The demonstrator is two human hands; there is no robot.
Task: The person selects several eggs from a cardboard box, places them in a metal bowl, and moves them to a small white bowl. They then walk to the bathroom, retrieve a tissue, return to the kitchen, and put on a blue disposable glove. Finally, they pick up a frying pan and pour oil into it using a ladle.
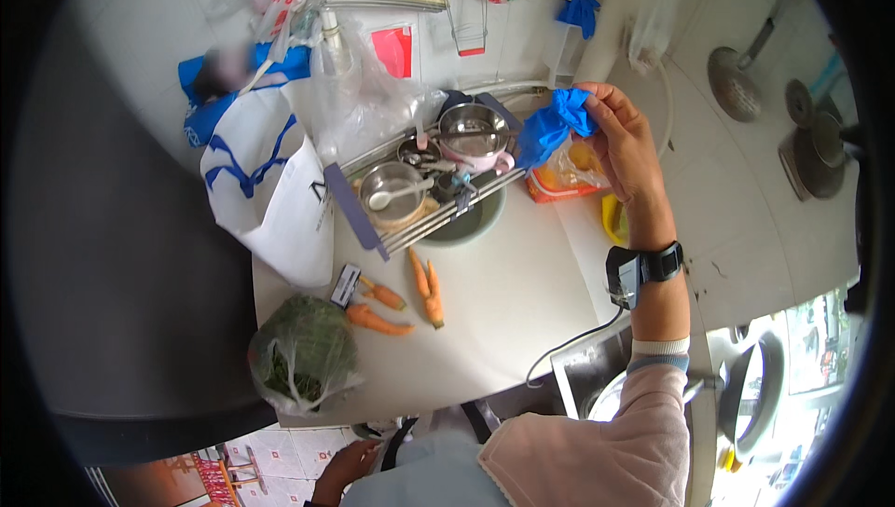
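Observation:
My right hand (614, 136), raised over the back right of the counter, pinches a crumpled blue cloth or plastic piece (552, 126) between thumb and fingers. It hangs beside a metal dish rack (419, 231) that holds steel bowls and a spoon. Low at the picture's bottom, my left hand (355, 461) is beside my body, partly hidden; whether it holds anything cannot be told. On the counter lie a forked carrot (428, 294), two smaller carrots, one of them (377, 320) nearer the bag, a small black-and-white device (345, 286) and a plastic bag of leafy greens (308, 350).
A white bag with blue handles (280, 206) stands at the left. Behind the rack hang clear plastic bags (370, 101). An orange-red package (559, 185) and a yellow item (612, 219) are near my right forearm. A skimmer (734, 84) hangs on the right wall.

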